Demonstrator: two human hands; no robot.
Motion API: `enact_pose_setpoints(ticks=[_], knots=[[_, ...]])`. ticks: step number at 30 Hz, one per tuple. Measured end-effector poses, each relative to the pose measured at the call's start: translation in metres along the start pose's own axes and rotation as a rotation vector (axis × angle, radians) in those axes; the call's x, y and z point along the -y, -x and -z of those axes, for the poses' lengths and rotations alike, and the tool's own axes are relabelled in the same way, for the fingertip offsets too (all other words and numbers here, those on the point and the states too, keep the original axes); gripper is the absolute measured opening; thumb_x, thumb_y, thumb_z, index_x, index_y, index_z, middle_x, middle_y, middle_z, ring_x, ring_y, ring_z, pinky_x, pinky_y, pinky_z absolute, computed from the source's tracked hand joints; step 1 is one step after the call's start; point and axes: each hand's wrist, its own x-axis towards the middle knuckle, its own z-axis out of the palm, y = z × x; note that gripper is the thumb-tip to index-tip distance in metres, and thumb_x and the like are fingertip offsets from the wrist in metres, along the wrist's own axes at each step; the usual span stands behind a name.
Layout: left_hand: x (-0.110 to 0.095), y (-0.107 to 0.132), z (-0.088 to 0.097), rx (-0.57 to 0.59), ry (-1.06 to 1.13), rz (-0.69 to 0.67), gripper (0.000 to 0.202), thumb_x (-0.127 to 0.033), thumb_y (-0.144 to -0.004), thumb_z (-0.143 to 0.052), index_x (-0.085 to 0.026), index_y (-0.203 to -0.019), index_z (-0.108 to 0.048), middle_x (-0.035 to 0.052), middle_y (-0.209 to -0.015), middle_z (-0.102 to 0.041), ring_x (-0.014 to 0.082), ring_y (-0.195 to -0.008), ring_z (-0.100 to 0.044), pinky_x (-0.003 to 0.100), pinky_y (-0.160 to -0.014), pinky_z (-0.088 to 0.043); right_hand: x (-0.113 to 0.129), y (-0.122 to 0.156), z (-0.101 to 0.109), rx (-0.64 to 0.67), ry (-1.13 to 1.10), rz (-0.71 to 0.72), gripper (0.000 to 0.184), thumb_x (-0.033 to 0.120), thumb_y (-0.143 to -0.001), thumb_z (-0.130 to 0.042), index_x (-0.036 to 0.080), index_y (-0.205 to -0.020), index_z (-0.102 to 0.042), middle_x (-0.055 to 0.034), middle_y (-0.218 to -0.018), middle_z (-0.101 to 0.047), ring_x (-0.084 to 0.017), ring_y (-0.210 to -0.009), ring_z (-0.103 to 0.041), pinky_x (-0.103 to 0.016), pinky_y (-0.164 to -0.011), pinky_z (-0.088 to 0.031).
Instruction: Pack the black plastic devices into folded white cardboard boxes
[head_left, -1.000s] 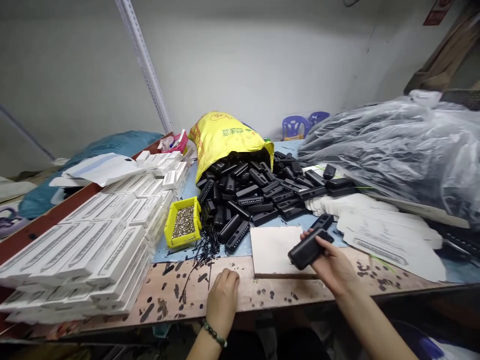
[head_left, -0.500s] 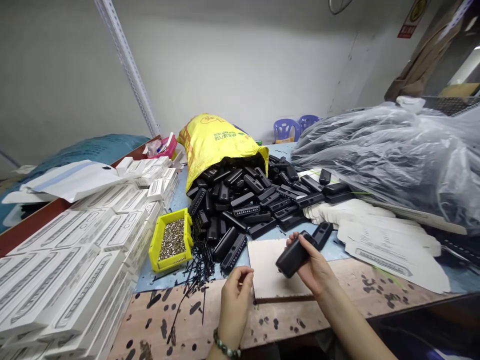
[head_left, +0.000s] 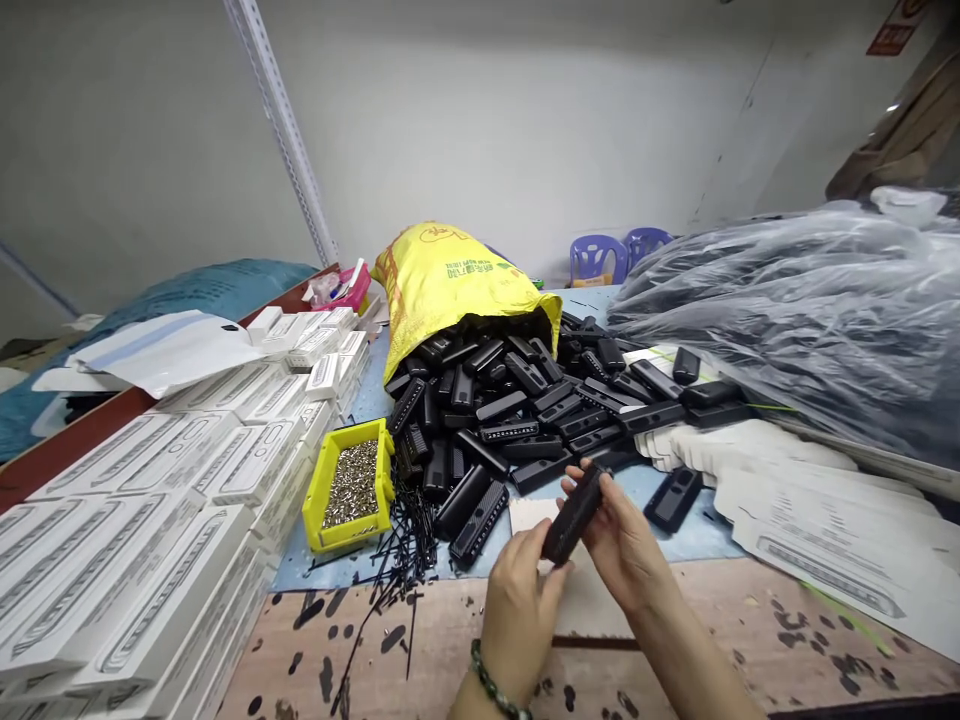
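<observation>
A black oblong plastic casing is held at a tilt above a white board. The fingers of my left hand close on its lower end. My right hand grips the upper end between thumb and fingers. A similar loose casing lies on the blue sheet to the right of my right hand. Beyond both hands spreads a pile of black casings, some with a row of small slots along one side.
A yellow sack spills casings. A yellow bin holds small metal parts, beside thin black strips. White boxes are stacked left. Flattened printed cartons and a plastic-wrapped bundle lie right.
My left hand has moved right and closed on the casing, which now tilts with its lower end toward the left hand. The view has shifted slightly to the left.
</observation>
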Motion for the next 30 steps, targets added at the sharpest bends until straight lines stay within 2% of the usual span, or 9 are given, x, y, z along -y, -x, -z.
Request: enact_pose_setpoints(ticks=[1,3,6,9,19,23,27,29,30], knots=[[0.004,0.002,0.001,-0.006,-0.095,-0.072,0.048,-0.009,-0.082,-0.048,-0.021,-0.128,-0.056,0.0089,-0.121,-0.061,0.0223,-0.114,-0.056,0.041,-0.100,-0.047,0.004,0.003,0.003,-0.017,-0.001,-0.027,0.055,0.032,-0.060,-0.087,0.021,-0.107,-0.063,-0.0004,-0.095,-0.068,-0.015,-0.085,-0.066,-0.029,-0.075,-0.059],[0.010,0.006,0.005,0.028,-0.190,-0.151,0.057,-0.002,-0.078,-0.047,-0.021,-0.132,-0.051,0.0086,-0.121,-0.061,0.0215,-0.114,-0.056,0.042,-0.102,-0.047,0.011,0.008,0.010,-0.060,-0.072,-0.052,0.043,0.025,-0.064,-0.084,0.022,-0.102,-0.063,0.0043,-0.082,-0.064,-0.011,-0.072,-0.063,-0.030,-0.075,-0.059],[0.012,0.011,0.014,0.099,-0.205,-0.096,0.037,-0.013,-0.083,-0.056,-0.020,-0.120,-0.056,0.0065,-0.106,-0.065,0.0181,-0.096,-0.062,0.034,-0.085,-0.054,0.016,0.011,0.017,-0.072,-0.206,-0.028,0.025,0.021,-0.070,-0.079,0.019,-0.085,-0.059,0.0072,-0.069,-0.053,-0.006,-0.059,-0.054,-0.028,-0.070,-0.059],[0.009,0.012,0.020,0.171,-0.268,-0.130,0.012,-0.024,-0.089,-0.055,-0.019,-0.099,-0.060,0.0036,-0.091,-0.066,0.0164,-0.085,-0.063,0.029,-0.075,-0.052,0.016,0.012,0.021,-0.071,-0.249,-0.002,0.025,0.017,-0.069,-0.078,0.017,-0.080,-0.055,0.0064,-0.069,-0.049,-0.006,-0.058,-0.051,-0.027,-0.066,-0.058],[0.007,0.013,0.018,0.191,-0.528,-0.433,0.017,-0.018,-0.094,-0.042,-0.018,-0.088,-0.058,0.0020,-0.083,-0.065,0.0155,-0.076,-0.060,0.028,-0.066,-0.047,0.014,0.025,0.027,-0.080,-0.168,-0.001,0.033,0.012,-0.062,-0.078,0.018,-0.079,-0.050,0.0049,-0.071,-0.045,-0.007,-0.060,-0.046,-0.025,-0.062,-0.054],[0.009,0.017,0.011,0.211,-0.523,-0.439,0.018,-0.017,-0.094,-0.042,-0.018,-0.085,-0.057,0.0019,-0.080,-0.065,0.0148,-0.074,-0.060,0.027,-0.065,-0.047,0.016,0.031,0.031,-0.076,-0.133,0.035,0.036,0.012,-0.059,-0.079,0.020,-0.080,-0.050,0.0049,-0.071,-0.044,-0.008,-0.061,-0.044,-0.025,-0.062,-0.052],[0.010,0.018,0.008,0.247,-0.535,-0.384,0.015,-0.017,-0.093,-0.046,-0.018,-0.085,-0.059,0.0017,-0.080,-0.065,0.0151,-0.074,-0.061,0.028,-0.065,-0.049,0.012,0.032,0.038,-0.038,-0.037,0.096,0.033,0.017,-0.063,-0.078,0.020,-0.079,-0.049,0.0053,-0.069,-0.043,-0.008,-0.060,-0.043,-0.025,-0.065,-0.051],[0.013,0.017,0.010,0.245,-0.572,-0.320,0.010,-0.023,-0.087,-0.058,-0.019,-0.096,-0.061,0.0035,-0.091,-0.067,0.0184,-0.084,-0.063,0.032,-0.073,-0.052,0.016,0.035,0.037,0.019,0.065,0.167,0.029,0.020,-0.067,-0.077,0.020,-0.077,-0.050,0.0049,-0.068,-0.044,-0.008,-0.062,-0.045,-0.025,-0.069,-0.051],[0.015,0.016,0.011,0.229,-0.601,-0.289,0.026,-0.027,-0.082,-0.066,-0.019,-0.105,-0.060,0.0056,-0.102,-0.067,0.0220,-0.095,-0.063,0.036,-0.080,-0.054,0.021,0.038,0.035,0.052,0.130,0.226,0.026,0.022,-0.069,-0.076,0.020,-0.076,-0.050,0.0044,-0.067,-0.046,-0.009,-0.062,-0.046,-0.026,-0.071,-0.051]])
